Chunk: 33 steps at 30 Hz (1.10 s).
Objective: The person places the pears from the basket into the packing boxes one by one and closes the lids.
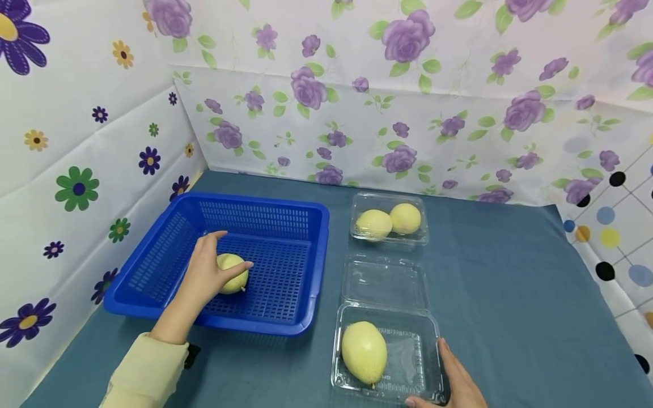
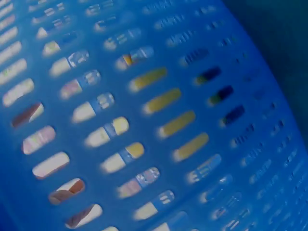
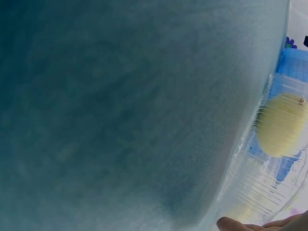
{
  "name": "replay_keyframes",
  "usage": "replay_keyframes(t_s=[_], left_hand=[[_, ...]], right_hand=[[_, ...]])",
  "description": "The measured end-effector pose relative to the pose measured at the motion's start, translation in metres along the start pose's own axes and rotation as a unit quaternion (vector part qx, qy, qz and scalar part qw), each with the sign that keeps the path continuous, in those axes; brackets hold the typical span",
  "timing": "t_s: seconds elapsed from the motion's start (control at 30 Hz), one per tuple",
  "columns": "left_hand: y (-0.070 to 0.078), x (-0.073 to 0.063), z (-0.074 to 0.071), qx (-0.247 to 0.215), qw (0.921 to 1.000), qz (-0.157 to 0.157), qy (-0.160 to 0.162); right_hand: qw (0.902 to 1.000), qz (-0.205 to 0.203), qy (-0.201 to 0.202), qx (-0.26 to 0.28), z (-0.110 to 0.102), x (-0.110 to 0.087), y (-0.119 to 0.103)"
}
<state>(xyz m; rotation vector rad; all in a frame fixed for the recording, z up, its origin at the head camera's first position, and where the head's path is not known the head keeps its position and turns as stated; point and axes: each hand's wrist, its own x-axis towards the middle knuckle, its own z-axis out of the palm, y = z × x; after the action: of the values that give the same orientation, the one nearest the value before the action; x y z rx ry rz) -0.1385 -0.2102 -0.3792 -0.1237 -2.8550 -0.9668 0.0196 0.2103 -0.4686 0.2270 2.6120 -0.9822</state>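
A yellow pear (image 1: 232, 279) lies in the blue plastic basket (image 1: 317, 266). Over it is my left hand (image 1: 210, 266), thumb and fingers spread apart around the fruit; whether they touch it I cannot tell. My right hand (image 1: 456, 381) holds the near right corner of an open clear plastic clamshell box (image 1: 408, 326), thumb at the front rim and fingers along the right wall. One pear (image 1: 364, 351) sits in the left side of that box, its lid (image 1: 385, 281) folded back. In the right wrist view, fingertips (image 3: 233, 224) appear beside the box's wall.
Behind the open box stands another clear box (image 1: 389, 195) with two pears (image 1: 405, 219) in it. A blue-green cloth (image 1: 510, 294) covers the table. Flowered sheets (image 1: 357, 113) rise at the back and sides. Basket slots fill the left wrist view.
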Motion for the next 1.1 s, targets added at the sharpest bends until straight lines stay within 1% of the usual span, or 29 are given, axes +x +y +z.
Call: replay_keyframes(t_s=[0.17, 0.33, 0.53, 0.63, 0.77, 0.93, 1.1], left_hand=[[-0.007, 0.008, -0.002, 0.011, 0.9996, -0.02, -0.016], [-0.017, 0.012, -0.002, 0.017, 0.9984, -0.047, -0.027], [-0.025, 0.015, 0.003, 0.03, 0.9952, -0.073, -0.059], [-0.025, 0.015, 0.006, 0.043, 0.994, -0.074, -0.068], [-0.025, 0.013, 0.008, 0.052, 0.9937, -0.071, -0.07], [-0.026, 0.013, 0.011, 0.057, 0.992, -0.085, -0.074], [-0.027, 0.013, 0.014, 0.063, 0.9889, -0.095, -0.095]], right_hand=[[1.0, 0.003, 0.003, -0.003, 0.0, 0.0, -0.001], [0.9999, -0.014, 0.007, 0.002, 0.001, -0.001, -0.001], [0.9999, -0.015, 0.008, 0.001, 0.002, -0.002, -0.001], [0.9997, -0.019, 0.01, 0.006, 0.002, -0.002, -0.001], [0.9996, -0.024, 0.015, 0.009, 0.003, -0.002, 0.0], [0.9994, -0.029, 0.018, 0.009, 0.003, -0.002, 0.002], [0.9994, -0.03, 0.014, 0.008, 0.003, 0.0, 0.004]])
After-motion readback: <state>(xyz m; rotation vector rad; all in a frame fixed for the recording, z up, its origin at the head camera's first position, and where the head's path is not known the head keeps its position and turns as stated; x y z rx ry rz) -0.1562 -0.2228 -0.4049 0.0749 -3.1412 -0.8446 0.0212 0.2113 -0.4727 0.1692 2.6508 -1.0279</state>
